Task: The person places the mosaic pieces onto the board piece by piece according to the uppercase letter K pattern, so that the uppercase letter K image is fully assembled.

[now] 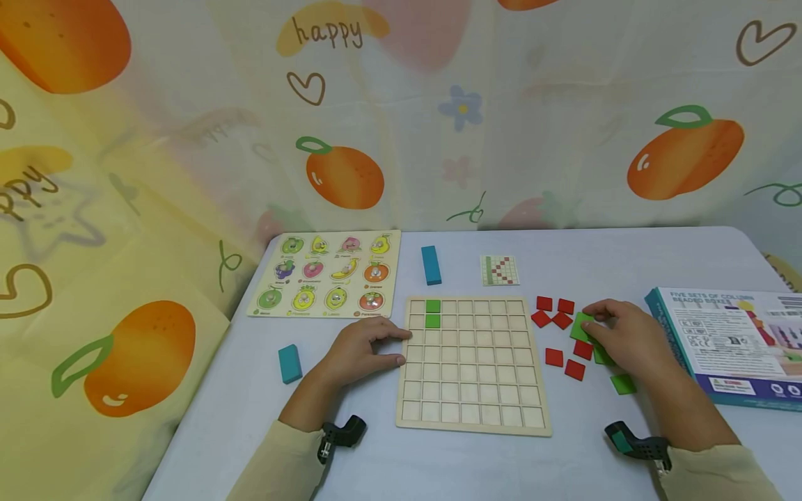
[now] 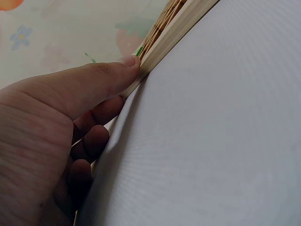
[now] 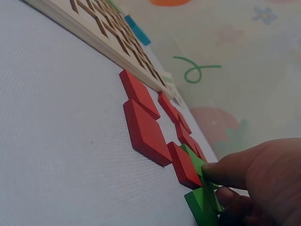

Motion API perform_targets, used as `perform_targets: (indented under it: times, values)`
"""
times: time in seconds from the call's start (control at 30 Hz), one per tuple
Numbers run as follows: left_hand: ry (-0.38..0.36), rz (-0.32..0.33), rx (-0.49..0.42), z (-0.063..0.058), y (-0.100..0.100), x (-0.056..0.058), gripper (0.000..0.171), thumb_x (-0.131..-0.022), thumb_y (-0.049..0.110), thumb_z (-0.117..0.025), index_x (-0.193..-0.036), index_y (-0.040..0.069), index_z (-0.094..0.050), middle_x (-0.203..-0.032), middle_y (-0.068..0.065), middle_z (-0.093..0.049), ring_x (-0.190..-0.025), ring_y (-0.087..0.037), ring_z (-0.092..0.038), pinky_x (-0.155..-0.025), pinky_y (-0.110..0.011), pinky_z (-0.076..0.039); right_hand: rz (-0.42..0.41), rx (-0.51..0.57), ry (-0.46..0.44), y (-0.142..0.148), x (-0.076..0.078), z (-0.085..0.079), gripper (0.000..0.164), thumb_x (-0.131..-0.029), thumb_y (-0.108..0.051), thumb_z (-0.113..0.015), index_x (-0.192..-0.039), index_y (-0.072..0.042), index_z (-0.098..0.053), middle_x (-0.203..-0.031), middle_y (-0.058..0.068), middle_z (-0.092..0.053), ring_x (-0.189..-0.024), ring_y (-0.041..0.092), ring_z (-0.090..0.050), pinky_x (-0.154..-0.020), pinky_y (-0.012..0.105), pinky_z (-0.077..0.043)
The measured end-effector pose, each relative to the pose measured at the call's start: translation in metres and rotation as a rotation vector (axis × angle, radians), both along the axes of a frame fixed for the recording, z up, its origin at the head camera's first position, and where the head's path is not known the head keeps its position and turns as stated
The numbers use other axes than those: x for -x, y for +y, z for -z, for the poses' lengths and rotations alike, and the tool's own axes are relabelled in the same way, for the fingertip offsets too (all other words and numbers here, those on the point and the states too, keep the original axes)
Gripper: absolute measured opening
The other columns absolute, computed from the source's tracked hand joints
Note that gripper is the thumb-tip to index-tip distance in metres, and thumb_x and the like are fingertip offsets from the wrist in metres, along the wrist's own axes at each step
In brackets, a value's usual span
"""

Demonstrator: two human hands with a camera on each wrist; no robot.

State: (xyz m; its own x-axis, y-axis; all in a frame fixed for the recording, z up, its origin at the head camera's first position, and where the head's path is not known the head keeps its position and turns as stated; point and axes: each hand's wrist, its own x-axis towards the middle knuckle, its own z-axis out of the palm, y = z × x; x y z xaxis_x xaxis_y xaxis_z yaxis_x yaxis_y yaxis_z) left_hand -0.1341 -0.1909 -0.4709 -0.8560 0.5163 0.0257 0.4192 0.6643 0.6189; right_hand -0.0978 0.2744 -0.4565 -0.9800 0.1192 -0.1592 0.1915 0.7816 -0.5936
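A wooden grid board (image 1: 464, 432) lies on the table with two green square tiles (image 1: 433, 314) in its second column, in the top two rows. My left hand (image 1: 360, 351) touches the board's left edge, thumb and index finger spread along the rim; the thumb (image 2: 124, 63) is against the wooden side in the left wrist view. To the right of the board my right hand (image 1: 633, 341) pinches a green tile (image 1: 583, 325) between thumb and fingers. Another green tile (image 1: 623, 383) lies by the wrist. Several red tiles (image 1: 554, 357) are scattered between board and hand.
A small pattern card (image 1: 500, 270) and a blue block (image 1: 431, 265) lie behind the board. Another blue block (image 1: 289, 364) is left of my left hand. A fruit picture board (image 1: 322, 275) occupies the back left; a boxed set (image 1: 733, 348) lies at the right.
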Motion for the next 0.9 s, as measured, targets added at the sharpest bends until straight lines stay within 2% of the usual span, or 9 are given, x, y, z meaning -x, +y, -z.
perform_targets:
  times: [0.23,0.37,0.67,0.9]
  values:
    - [0.006,-0.002,-0.004,0.0,0.0,0.0,0.04,-0.088,0.028,-0.091,-0.126,0.026,-0.08,-0.124,0.014,-0.071,-0.104,-0.009,-0.059,-0.087,-0.033,-0.047,-0.003,0.018,0.005,-0.001,0.003,-0.001,0.04,-0.1,-0.022,-0.074,-0.131,-0.002,-0.061,-0.124,0.028,-0.062,-0.106,0.042,-0.054,-0.067,0.038,-0.047]
    - [0.003,-0.004,-0.007,0.001,0.0,0.0,0.041,-0.088,0.029,-0.091,-0.126,0.026,-0.08,-0.123,0.015,-0.071,-0.102,-0.008,-0.058,-0.083,-0.032,-0.046,-0.01,0.029,0.01,0.0,0.004,-0.002,0.034,-0.104,-0.022,-0.069,-0.13,-0.003,-0.061,-0.118,0.024,-0.063,-0.1,0.038,-0.054,-0.064,0.036,-0.045]
    - [0.008,0.005,-0.007,-0.001,0.0,0.0,0.041,-0.087,0.028,-0.092,-0.126,0.026,-0.08,-0.122,0.016,-0.072,-0.101,-0.008,-0.059,-0.082,-0.032,-0.047,-0.025,0.051,0.048,0.002,0.004,-0.006,0.026,-0.11,-0.021,-0.057,-0.129,-0.005,-0.064,-0.117,0.022,-0.065,-0.097,0.036,-0.055,-0.064,0.035,-0.047]
    - [0.008,0.003,-0.017,0.001,0.0,0.0,0.041,-0.087,0.027,-0.092,-0.126,0.026,-0.08,-0.122,0.016,-0.072,-0.102,-0.008,-0.059,-0.084,-0.033,-0.047,-0.023,0.069,0.022,-0.007,0.012,-0.016,0.029,-0.108,-0.023,-0.063,-0.132,-0.007,-0.063,-0.121,0.023,-0.064,-0.102,0.038,-0.055,-0.064,0.033,-0.052]
